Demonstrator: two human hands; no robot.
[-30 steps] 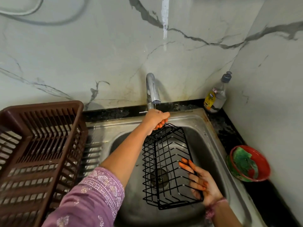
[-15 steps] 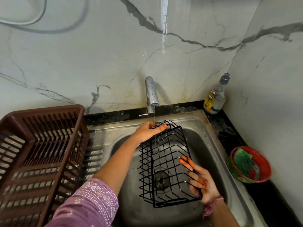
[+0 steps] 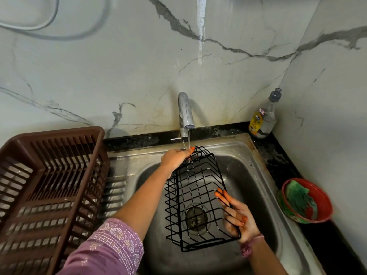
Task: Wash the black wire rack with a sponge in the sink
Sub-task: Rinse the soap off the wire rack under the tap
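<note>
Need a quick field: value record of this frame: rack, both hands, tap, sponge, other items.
rack: black wire rack held tilted over the sink
left hand: left hand grips the rack's far end, under the tap
right hand: right hand holds the rack's near right edge, fingers partly curled
tap: tap running a thin stream
sponge: green sponge in the red bowl, right counter, untouched
other: brown dish basket left of sink; soap bottle in the back corner

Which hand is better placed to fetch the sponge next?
Probably the right hand: it is nearer the green sponge in the red bowl on the right counter. The left hand holds the rack's far end under the tap.
</note>
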